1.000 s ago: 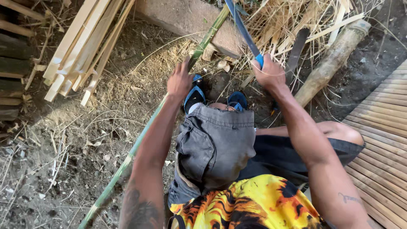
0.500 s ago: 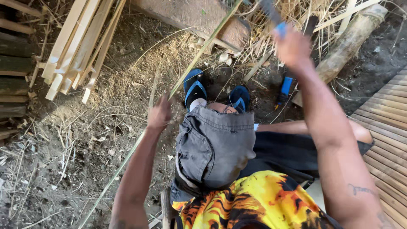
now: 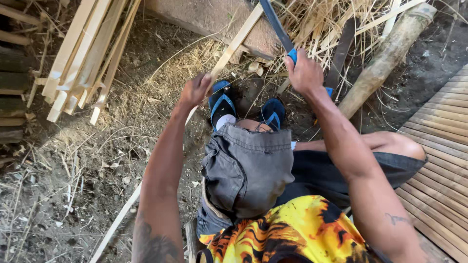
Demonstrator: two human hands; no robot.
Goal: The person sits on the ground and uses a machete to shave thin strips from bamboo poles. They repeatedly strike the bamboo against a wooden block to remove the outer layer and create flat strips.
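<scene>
My left hand [image 3: 194, 90] grips a long pale bamboo strip [image 3: 235, 45] that slants from the upper middle down to the lower left, past my knee. My right hand [image 3: 304, 73] is closed on the blue handle of a long dark blade [image 3: 274, 20], which points up and to the left, its edge lying near the strip's upper end. Between my hands are my feet in blue sandals [image 3: 222, 103], and below them my knee in grey shorts [image 3: 246, 168].
A stack of split bamboo slats [image 3: 83, 53] leans at the upper left. A thick log [image 3: 385, 61] lies at the upper right among dry straw [image 3: 326, 24]. A block [image 3: 204, 17] sits at top centre. A slatted bamboo floor [image 3: 438, 165] borders the right. The dirt ground is littered with shavings.
My left hand shifted along the bamboo. The green side of the pole turned away and its pale side now faces up. My right hand raised the blade, then brought it back down.
</scene>
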